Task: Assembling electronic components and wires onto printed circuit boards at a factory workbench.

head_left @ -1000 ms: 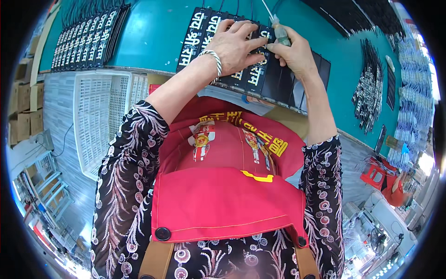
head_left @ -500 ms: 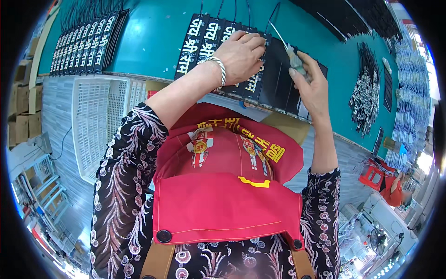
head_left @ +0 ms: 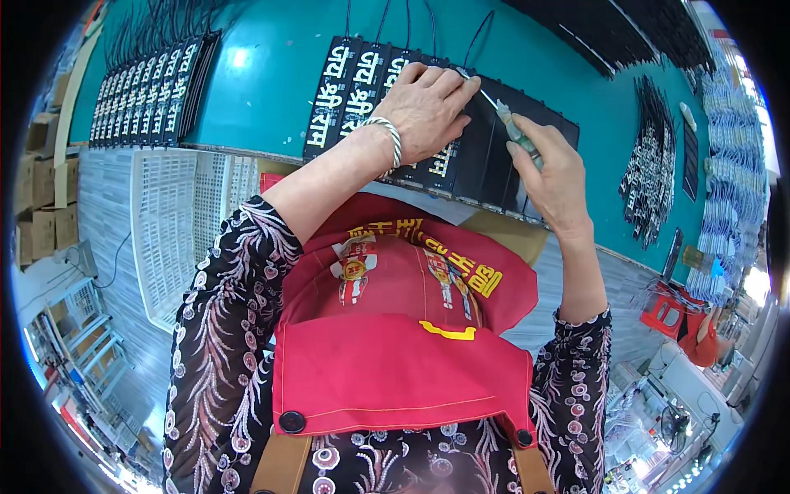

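Observation:
My right hand (head_left: 553,169) is closed round the greenish see-through handle of a screwdriver (head_left: 520,136). Its thin metal shaft slants up and left, the tip reaching the fingertips of my left hand (head_left: 424,111). That hand lies bent over a row of flat black panels (head_left: 333,103) with white lettering, fingers together near their far ends and thumb lower down. It holds down one panel, whose lettering is partly covered. Plain black panels (head_left: 514,152) continue the row to the right, beneath the screwdriver. Whether a screw sits at the tip is hidden by my fingers.
Black cables (head_left: 478,37) run from the panels' far ends over the green table (head_left: 255,99). More lettered panels (head_left: 148,95) stand at the left; a bundle of cabled strips (head_left: 648,177) lies at the right. White plastic crates (head_left: 160,239) stand below the table's left edge.
The screwdriver has tilted lower, and its tip has come down to my left fingertips. My right hand has shifted slightly down. My left hand remains on the panels, its index finger reaching further right.

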